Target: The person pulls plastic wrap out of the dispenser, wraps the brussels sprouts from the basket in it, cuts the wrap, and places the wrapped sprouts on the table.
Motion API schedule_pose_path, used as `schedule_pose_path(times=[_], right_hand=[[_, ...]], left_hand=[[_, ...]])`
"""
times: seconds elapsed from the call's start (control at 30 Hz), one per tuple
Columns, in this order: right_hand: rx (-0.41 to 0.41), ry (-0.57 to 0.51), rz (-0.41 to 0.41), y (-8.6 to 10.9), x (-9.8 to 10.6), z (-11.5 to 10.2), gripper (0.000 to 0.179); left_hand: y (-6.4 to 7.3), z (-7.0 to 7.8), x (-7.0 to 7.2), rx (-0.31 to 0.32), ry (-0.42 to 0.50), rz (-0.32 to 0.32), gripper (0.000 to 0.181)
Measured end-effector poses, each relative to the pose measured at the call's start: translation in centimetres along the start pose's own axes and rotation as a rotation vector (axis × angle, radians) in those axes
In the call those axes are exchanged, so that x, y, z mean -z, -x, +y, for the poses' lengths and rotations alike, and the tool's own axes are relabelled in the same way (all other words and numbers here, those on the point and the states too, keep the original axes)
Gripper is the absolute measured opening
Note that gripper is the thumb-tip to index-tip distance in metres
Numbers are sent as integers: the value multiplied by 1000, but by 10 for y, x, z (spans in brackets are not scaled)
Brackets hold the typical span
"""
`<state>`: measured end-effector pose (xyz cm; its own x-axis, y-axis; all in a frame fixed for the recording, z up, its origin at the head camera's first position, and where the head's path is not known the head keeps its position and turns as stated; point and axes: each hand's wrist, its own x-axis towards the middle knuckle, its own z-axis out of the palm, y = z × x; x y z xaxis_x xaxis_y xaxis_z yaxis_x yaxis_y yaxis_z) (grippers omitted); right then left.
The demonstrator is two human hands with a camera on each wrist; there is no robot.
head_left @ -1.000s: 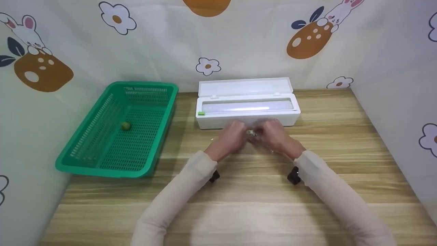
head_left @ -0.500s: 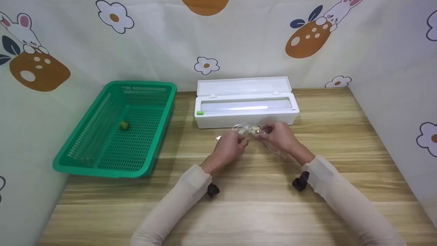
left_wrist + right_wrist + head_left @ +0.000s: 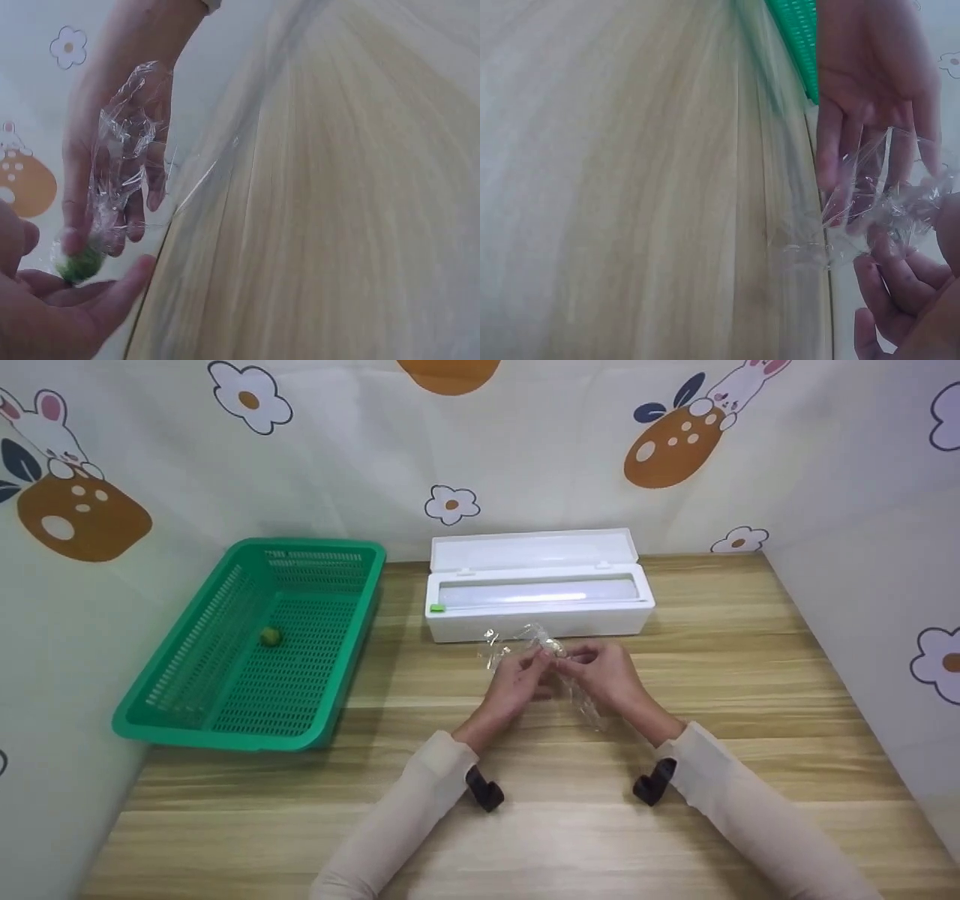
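Observation:
A small round green vegetable point(image 3: 81, 266), much like a Brussels sprout, is wrapped in crinkled cling film point(image 3: 129, 146). Both hands hold it above the table, in front of the white dispenser. My left hand point(image 3: 514, 686) pinches the bundle with thumb and fingers. From the other side, my right hand point(image 3: 609, 679) pinches it too. Loose film spreads beyond the left fingers toward the dispenser, and more trails down below the right hand. In the right wrist view the film point(image 3: 892, 214) hides the vegetable.
Behind the hands stands a white cling film dispenser point(image 3: 540, 624) with its lid raised and a roll inside. A green basket point(image 3: 322, 727) at the left holds another small green vegetable point(image 3: 271, 637). A patterned cloth point(image 3: 525, 450) hangs behind the wooden table point(image 3: 540, 840).
The hands have drawn slightly back from the dispenser. The left hand has turned, and its fingers now meet the right hand's at the wrapped vegetable. The film tail hangs lower.

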<state>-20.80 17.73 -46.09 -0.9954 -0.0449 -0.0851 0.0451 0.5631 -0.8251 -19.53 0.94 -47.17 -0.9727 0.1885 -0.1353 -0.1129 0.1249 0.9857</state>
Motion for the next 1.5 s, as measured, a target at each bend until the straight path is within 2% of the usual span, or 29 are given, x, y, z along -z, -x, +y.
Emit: schedule_pose_path(times=[0.13,0.17,0.23,0.3,0.4,0.47,0.53,0.6,0.7,0.8,0.93,1.0,1.1,1.17,1.27,1.37,1.43,1.5], right_hand=[[-24,-43,-80,4,3,1,40],[-24,-54,-98,5,6,1,44],[10,-69,-99,8,11,3,46],[120,-71,-62,10,17,4,39],[373,-22,1,13,23,8,24],[534,31,9,15,25,10,37],[637,86,-8,18,24,12,51],[696,137,-30,20,22,13,57],[757,191,-28,22,18,14,55],[835,201,22,21,14,15,39],[911,131,107,17,11,16,19],[901,79,115,16,11,15,15],[803,2,68,16,11,13,12],[694,-39,24,17,11,11,9],[484,-85,-31,17,12,7,4],[284,-105,-68,16,12,2,9],[191,-111,-91,14,13,0,17],[132,-106,-113,12,13,-1,24]], left_hand=[[-7,-1,3,64,84,91,43],[-8,-1,4,80,94,101,42],[-9,-1,7,108,172,74,40],[-9,-1,10,124,262,28,38],[-8,-2,11,141,385,-40,36],[-7,-4,12,148,429,-66,36],[-7,-5,12,154,456,-88,36],[-6,-7,12,154,469,-105,35],[-5,-9,11,152,474,-127,35],[-4,-11,10,152,462,-143,36],[-3,-13,8,149,433,-143,40],[-4,-14,8,139,411,-135,39],[-5,-15,10,120,388,-135,36],[-4,-16,12,117,379,-143,35],[-5,-18,15,119,387,-172,35],[-5,-19,18,121,386,-198,35],[-5,-19,21,123,374,-213,34],[-5,-18,23,118,349,-229,34]])
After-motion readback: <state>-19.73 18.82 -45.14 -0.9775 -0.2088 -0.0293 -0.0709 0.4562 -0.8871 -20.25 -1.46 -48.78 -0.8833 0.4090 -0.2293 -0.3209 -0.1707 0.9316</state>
